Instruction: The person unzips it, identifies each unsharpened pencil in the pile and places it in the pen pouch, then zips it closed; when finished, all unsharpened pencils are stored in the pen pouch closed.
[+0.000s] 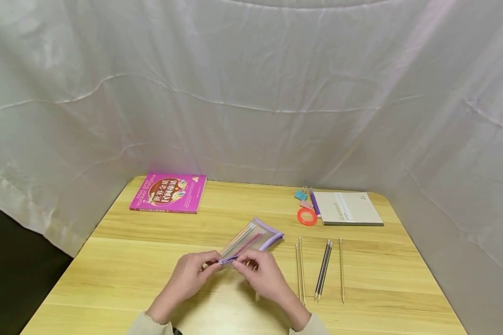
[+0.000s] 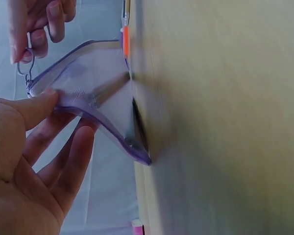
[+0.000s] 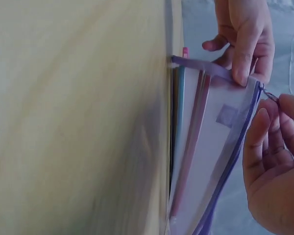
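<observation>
A see-through pencil pouch (image 1: 269,229) with purple edging lies slanted on the table, its near end raised between the two hands. Inside it show several pencils, among them a pink pencil (image 3: 191,147). My left hand (image 1: 189,273) pinches the pouch's near corner between thumb and fingers, as the left wrist view shows. Beside it my right hand (image 1: 269,278) pinches the metal ring of the zipper pull (image 2: 31,64) at that same end. The zipper (image 3: 235,149) runs along the pouch's edge; the head view does not show how far it is undone.
Right of the pouch lie gold pencils (image 1: 297,270), black pencils (image 1: 323,270) and another gold pencil (image 1: 341,270). Farther back are a notebook (image 1: 356,209), a purple pen (image 1: 315,203), a red tape roll (image 1: 300,221) and a blue clip (image 1: 300,195). A pink book (image 1: 188,197) lies back left.
</observation>
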`<action>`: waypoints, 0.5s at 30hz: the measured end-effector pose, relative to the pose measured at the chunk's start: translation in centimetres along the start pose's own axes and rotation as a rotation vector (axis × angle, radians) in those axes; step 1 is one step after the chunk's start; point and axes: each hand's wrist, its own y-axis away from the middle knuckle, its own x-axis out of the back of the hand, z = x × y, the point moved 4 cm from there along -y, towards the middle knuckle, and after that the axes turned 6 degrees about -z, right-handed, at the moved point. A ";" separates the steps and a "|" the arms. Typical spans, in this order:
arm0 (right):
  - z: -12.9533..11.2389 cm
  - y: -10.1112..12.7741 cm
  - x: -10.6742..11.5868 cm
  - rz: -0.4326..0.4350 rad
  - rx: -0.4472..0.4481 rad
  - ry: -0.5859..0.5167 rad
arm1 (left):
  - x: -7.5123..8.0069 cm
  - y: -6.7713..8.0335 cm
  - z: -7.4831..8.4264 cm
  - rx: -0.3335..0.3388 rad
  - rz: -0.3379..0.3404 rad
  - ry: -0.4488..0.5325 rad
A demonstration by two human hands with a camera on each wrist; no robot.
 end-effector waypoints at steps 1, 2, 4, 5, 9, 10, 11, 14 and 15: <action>0.1 0.0 0.1 0.003 -0.011 -0.005 | 0.0 0.0 0.0 0.000 -0.002 -0.003; 0.1 0.0 0.2 0.002 -0.020 -0.007 | 0.0 0.1 0.0 0.002 -0.005 -0.007; 0.3 -0.1 0.2 0.000 -0.036 0.008 | 0.0 0.1 0.1 -0.002 -0.007 -0.009; 0.4 -0.1 0.2 -0.004 -0.043 0.019 | 0.0 0.1 0.1 -0.004 -0.006 -0.014; 0.6 -0.2 0.3 -0.015 -0.068 0.082 | 0.2 0.3 0.2 -0.025 0.016 -0.047; 0.7 -0.3 0.5 -0.015 -0.079 0.103 | 0.3 0.3 0.2 -0.028 0.022 -0.059; 0.9 -0.4 0.7 -0.011 -0.091 0.132 | 0.4 0.4 0.2 -0.031 0.027 -0.070; 1.5 -0.8 2.2 0.025 -0.124 0.247 | 0.9 0.6 -0.1 -0.023 0.029 -0.106; 1.8 -1.0 3.0 0.049 -0.138 0.286 | 1.1 0.8 -0.3 -0.016 0.028 -0.114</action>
